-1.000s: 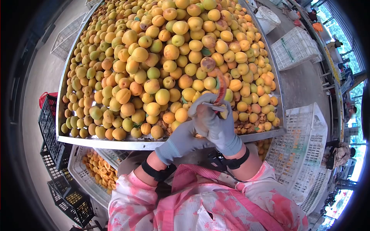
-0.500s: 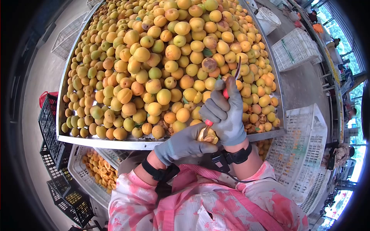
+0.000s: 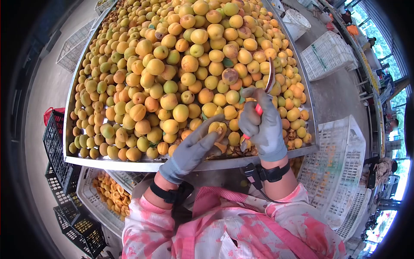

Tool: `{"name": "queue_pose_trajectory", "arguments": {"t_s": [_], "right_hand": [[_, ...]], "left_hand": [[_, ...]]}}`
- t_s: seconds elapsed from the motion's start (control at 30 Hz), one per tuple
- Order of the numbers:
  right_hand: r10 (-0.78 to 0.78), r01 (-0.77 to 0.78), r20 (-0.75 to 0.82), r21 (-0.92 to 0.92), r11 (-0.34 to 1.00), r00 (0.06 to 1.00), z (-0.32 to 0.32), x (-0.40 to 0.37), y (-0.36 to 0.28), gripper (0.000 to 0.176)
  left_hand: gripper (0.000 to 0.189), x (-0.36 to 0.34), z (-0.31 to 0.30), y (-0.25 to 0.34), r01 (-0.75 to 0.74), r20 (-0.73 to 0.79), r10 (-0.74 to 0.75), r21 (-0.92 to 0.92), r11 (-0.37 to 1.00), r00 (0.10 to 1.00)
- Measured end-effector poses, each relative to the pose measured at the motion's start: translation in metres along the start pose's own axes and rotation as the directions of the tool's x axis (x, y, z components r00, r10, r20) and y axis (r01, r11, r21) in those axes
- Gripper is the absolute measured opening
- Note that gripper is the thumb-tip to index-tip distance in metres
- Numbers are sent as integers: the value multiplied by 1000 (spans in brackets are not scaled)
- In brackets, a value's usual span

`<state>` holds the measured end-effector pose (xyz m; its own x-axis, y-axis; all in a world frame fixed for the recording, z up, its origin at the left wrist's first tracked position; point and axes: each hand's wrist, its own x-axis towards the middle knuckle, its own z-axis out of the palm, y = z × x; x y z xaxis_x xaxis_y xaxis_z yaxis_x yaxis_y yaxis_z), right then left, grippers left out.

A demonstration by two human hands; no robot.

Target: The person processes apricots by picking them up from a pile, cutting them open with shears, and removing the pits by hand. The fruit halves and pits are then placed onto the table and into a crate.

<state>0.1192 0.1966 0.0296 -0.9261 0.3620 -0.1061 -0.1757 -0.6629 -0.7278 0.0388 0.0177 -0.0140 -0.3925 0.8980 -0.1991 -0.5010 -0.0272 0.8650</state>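
My left hand point(image 3: 192, 153), in a grey glove, holds a cut apricot point(image 3: 218, 128) between thumb and fingers, its opened brown inside showing. My right hand point(image 3: 265, 127), gloved too, is closed around the red handle of a knife point(image 3: 271, 77). The knife's curved blade points up and away from me, and a small tip shows below the fist. Both hands are above the near edge of a metal-rimmed table point(image 3: 120, 164) heaped with whole apricots point(image 3: 155, 67). Some brown scraps lie among the fruit near my right hand.
Below the table at left, a white crate point(image 3: 88, 190) holds halved apricots point(image 3: 113, 194). Black crates point(image 3: 64, 146) stand farther left. White crates point(image 3: 332, 168) stand at right, with another white crate point(image 3: 325, 56) and a white bucket point(image 3: 296, 23) beyond.
My hands have moved apart: the left slightly left and up with the apricot, the right to the right with the knife. The apricot now shows opened, and the lower knife tip has left it.
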Motion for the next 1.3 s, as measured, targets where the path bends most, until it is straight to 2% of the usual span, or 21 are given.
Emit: {"name": "queue_pose_trajectory", "arguments": {"t_s": [0.03, 0.1, 0.17, 0.23, 0.27, 0.33, 0.37, 0.43, 0.57, 0.63, 0.73, 0.83, 0.93, 0.97, 1.0, 1.03, 1.1, 1.17, 1.23, 1.27, 1.3], "right_hand": [[0, 0, 1, 0, 1000, 1000, 6, -2, 2, 33], [40, -97, -153, -383, 919, 987, 13, -6, 8, 25], [75, -137, -172, -381, 914, 982, 13, -7, 20, 29], [54, -129, -158, -510, 850, 986, 18, -11, 30, 32], [129, -185, -137, -584, 791, 982, 19, -13, 28, 35], [125, -184, -140, -587, 789, 982, 19, -11, 35, 35], [125, -185, -141, -591, 786, 982, 19, -11, 37, 35], [130, -164, -101, -580, 798, 986, 18, -12, 36, 33], [268, -294, -124, -484, 824, 955, 15, -14, 37, 28], [285, -317, -141, -490, 812, 948, 13, -15, 38, 26], [251, -275, -116, -499, 822, 961, 11, -19, 37, 23], [244, -278, -135, -524, 805, 960, 11, -20, 31, 23], [352, -390, -167, -366, 845, 921, 9, -20, 28, 24], [381, -408, -174, -163, 898, 908, 9, -19, 30, 25], [409, -408, -175, 46, 912, 895, 8, -18, 32, 25], [414, -412, -175, 48, 910, 893, 5, -16, 32, 25], [442, -450, 92, 250, 857, 892, -5, -13, 26, 27], [420, -448, 159, 264, 854, 893, -7, -11, 15, 28], [316, -324, -186, -10, 946, 930, -1, -13, 1, 27], [259, -289, -153, -223, 931, 954, -13, -12, 1, 27], [258, -287, -151, -225, 931, 954, -13, -12, 3, 27]], "left_hand": [[54, 0, 1, 0, -1, 0, 1, 1, 1000, 1000], [54, -1, 5, 2, -113, -122, 111, -5, 994, 986], [54, 0, 2, 0, -105, -146, 107, 19, 994, 984], [54, 2, 0, -3, -207, -167, 212, 51, 977, 963], [54, 2, 1, -2, -205, -167, 211, 52, 977, 963], [55, 2, 7, 5, -299, -168, 298, 20, 954, 940], [55, 2, 6, 3, -297, -167, 296, 18, 955, 941], [59, 2, 3, -1, -299, -188, 337, 202, 933, 923], [53, -1, 5, -1, -280, -215, 307, 147, 949, 927], [47, -2, 1, -6, -276, -210, 340, 283, 918, 916], [41, -3, 5, -9, -230, -226, 247, 100, 968, 942], [36, 0, 8, -12, -226, -261, 253, 129, 965, 932], [33, 1, 12, -8, -175, -311, 204, 118, 978, 928], [33, 0, 10, -8, -169, -315, 197, 114, 979, 928], [34, 0, 6, -8, -150, -301, 141, -7, 989, 943], [35, 0, 2, -8, -128, -281, 88, -128, 984, 956], [37, 2, -2, -6, -148, -229, 98, -215, 965, 968], [39, 5, 0, 0, -230, -341, 39, -541, 809, 939], [40, 4, -7, 0, -242, -344, 76, -469, 850, 936], [40, 3, -5, 1, -242, -386, 161, -170, 955, 908], [41, 3, -5, 3, -214, -398, 255, 145, 966, 881]]}}
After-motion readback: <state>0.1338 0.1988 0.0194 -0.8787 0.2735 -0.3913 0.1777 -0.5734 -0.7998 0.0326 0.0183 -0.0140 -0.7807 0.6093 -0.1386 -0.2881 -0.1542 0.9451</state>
